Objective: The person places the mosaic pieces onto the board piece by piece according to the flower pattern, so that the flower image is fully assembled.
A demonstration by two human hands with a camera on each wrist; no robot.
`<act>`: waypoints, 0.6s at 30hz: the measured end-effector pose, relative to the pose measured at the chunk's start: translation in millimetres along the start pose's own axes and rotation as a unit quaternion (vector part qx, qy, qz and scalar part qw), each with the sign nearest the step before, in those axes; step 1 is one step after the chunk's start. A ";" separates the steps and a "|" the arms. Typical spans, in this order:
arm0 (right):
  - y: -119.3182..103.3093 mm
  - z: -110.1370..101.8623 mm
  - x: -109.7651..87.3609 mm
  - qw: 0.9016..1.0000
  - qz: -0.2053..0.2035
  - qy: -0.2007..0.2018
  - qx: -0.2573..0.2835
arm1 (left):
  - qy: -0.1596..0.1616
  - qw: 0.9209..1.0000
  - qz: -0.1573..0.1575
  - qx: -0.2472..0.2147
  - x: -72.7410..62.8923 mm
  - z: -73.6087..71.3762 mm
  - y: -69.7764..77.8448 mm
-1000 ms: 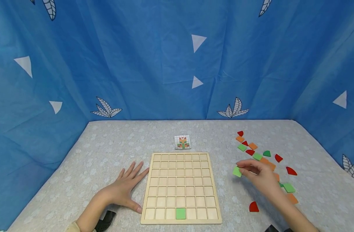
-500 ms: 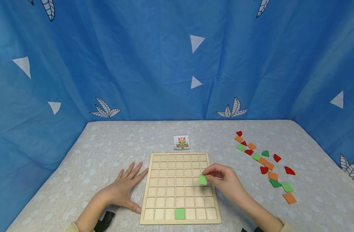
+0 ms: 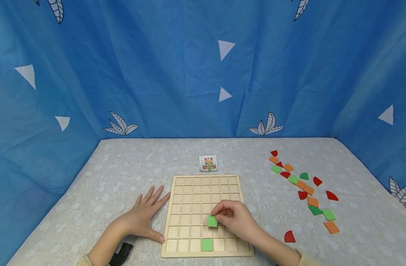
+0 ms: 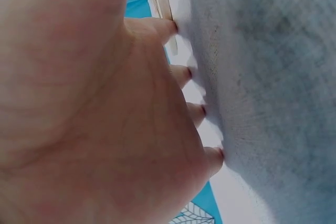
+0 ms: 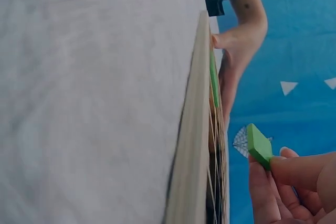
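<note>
My right hand (image 3: 237, 220) pinches a light green square tile (image 3: 212, 221) between thumb and fingers, over the lower middle of the wooden grid board (image 3: 187, 210). In the right wrist view that held tile (image 5: 259, 146) is raised above the board's surface. Another green square tile (image 3: 207, 245) lies in the middle cell of the board's bottom row. Spread flat on the tablecloth, my left hand (image 3: 141, 217) rests along the board's left edge, thumb and index fingertip at the frame. The left wrist view shows its palm (image 4: 100, 108) and fingertips meeting the cloth.
A small pattern card (image 3: 208, 163) lies behind the board. To the right are scattered loose pieces: orange squares (image 3: 331, 227), green squares (image 3: 329, 214), red quarter-rounds (image 3: 289, 236) and dark green ones (image 3: 315, 210). A blue curtain (image 3: 176, 74) hangs behind the table.
My right hand has carried the green square tile leftward from beside the loose pieces to over the board's lower middle. The left hand has stayed in place.
</note>
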State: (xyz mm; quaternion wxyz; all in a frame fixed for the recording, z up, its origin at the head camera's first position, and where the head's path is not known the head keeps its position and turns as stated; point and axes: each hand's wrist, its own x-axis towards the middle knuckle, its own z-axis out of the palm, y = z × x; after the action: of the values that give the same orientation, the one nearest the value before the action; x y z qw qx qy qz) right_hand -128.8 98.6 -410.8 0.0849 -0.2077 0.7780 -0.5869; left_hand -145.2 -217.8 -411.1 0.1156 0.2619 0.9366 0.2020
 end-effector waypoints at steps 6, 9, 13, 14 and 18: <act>5.4 8.7 0.7 1.000 -0.009 -0.006 -0.016 | 0.001 1.000 0.000 -0.005 0.3 1.5 -2.0; 8.3 12.0 1.3 1.000 0.000 -0.010 -0.021 | 0.003 1.000 -0.001 -0.003 0.5 3.1 -3.3; 9.9 14.3 0.5 1.000 0.010 -0.012 -0.023 | 0.005 1.000 -0.003 -0.001 0.9 4.1 -3.6; 9.7 14.8 0.1 1.000 0.008 -0.011 -0.026 | 0.005 1.000 -0.003 -0.001 1.0 4.2 -3.5; 8.8 16.1 -2.8 0.999 -0.002 -0.006 -0.035 | 0.008 1.000 -0.002 0.000 1.5 4.4 -3.0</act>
State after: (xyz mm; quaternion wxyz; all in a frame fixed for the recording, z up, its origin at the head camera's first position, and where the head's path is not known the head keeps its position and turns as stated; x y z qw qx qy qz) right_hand -122.2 87.6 -424.2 0.0809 -0.2159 0.7968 -0.5585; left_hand -146.3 -218.0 -416.6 0.1086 0.2584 0.9380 0.2037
